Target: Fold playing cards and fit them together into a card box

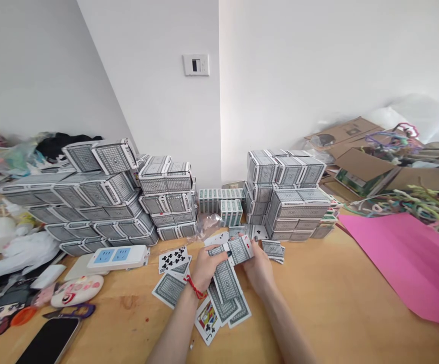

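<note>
My left hand (205, 268), with a red string bracelet at its wrist, is closed on folded playing cards (240, 249) with grey patterned backs. My right hand (260, 268) grips the right side of the same cards, where a red pip shows. The fingers hide how the cards fit together. Loose playing cards (227, 283) lie just below my hands, face down. A jack of clubs (207, 321) rests face up nearer to me. Left of my left hand lies a ten of clubs (173, 259). Past my right hand is a small pile of cards (273, 250).
Blocks made of folded cards are stacked at left (90, 202), centre left (166, 202) and right (298, 207). A power strip (118, 257), mouse (78, 291), utility knife (71, 310) and phone (48, 341) lie left. Pink paper (401, 263) and a cardboard box (371, 169) sit right.
</note>
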Demonstrator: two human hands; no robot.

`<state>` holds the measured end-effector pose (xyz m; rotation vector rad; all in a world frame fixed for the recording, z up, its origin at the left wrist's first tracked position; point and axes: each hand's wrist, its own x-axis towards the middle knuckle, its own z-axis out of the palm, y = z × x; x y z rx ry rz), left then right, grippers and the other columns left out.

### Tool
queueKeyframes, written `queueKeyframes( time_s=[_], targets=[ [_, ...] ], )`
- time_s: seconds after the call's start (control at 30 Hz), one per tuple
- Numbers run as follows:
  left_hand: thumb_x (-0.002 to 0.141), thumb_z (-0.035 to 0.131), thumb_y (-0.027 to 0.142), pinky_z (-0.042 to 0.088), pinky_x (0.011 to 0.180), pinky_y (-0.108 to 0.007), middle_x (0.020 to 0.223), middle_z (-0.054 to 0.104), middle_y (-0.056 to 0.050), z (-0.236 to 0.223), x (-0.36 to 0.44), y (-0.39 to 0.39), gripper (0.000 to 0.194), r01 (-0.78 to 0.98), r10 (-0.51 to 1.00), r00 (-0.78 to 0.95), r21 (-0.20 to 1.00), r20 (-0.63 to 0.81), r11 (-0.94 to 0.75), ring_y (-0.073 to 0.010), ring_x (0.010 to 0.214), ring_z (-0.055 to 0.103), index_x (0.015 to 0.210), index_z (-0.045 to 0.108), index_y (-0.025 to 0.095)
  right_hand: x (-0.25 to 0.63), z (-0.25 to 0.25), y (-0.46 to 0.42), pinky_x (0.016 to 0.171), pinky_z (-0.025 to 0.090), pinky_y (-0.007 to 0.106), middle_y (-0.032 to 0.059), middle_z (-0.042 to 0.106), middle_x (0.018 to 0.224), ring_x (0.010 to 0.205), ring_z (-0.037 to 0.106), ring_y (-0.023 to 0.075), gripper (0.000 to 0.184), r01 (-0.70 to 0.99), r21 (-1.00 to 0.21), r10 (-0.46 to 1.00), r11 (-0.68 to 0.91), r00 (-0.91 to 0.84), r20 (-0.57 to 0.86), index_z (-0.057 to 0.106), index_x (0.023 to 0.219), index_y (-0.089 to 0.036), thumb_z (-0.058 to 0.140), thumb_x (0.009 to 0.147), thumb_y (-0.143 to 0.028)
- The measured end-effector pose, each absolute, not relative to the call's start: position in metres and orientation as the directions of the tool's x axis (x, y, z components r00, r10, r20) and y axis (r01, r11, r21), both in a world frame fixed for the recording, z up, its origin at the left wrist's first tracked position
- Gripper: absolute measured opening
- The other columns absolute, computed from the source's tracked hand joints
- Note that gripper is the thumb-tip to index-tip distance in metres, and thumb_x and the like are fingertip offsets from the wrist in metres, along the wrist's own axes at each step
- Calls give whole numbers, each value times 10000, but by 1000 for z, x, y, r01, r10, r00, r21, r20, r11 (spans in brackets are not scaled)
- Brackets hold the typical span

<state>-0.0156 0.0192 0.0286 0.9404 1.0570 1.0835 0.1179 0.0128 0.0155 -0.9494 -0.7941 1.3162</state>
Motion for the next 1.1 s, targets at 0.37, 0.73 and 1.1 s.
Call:
queueKeyframes(
  time_s=[0.37,0.73,1.1],
  targets=[
    [573,674,260,462,640,-278,802,670,-76,25,-17,19,266,-218,968,170,951,-186,221,-201,721,606,797,652,119,121,34,6,860,393,451,52,532,1186,1075,490,234,376,-742,-592,939,-313,-334,-78,540,1076,-227,361,799,-406],
    [554,686,227,451,672,-276,742,663,-52,31,-15,16,220,-241,968,159,943,-194,228,-187,706,598,748,656,128,118,34,3,856,397,431,51,581,1119,1047,511,233,347,-747,-570,931,-343,-352,-99,555,1064,-230,408,800,-400],
    [557,686,230,435,555,-244,642,649,-39,32,-17,16,220,-240,959,174,935,-222,260,-147,556,579,737,647,109,120,25,7,910,364,401,80,610,1067,1050,507,225,303,-815,-470,931,-340,-361,-47,582,1038,-179,540,759,-292]
  ],
)
